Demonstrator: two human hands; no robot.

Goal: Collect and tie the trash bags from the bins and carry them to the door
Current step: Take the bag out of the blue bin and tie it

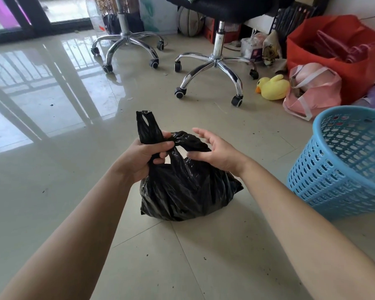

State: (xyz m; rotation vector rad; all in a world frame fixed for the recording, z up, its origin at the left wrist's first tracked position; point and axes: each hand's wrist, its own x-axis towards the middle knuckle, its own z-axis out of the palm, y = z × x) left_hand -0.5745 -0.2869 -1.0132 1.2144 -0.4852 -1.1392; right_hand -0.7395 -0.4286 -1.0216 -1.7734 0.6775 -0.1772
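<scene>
So my left hand has its fingers clamped on the black trash bag handles, bag sitting on the tile floor dead center. Right hand is spread loose against the knot; blue bin sits at 3 o'clock.

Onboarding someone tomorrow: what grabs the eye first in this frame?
The black trash bag on the tiled floor at centre, its handles gripped by the left hand while the right hand hovers open beside the knot. Next, the blue plastic basket tilted at right and the yellow plush duck beyond it.
</scene>
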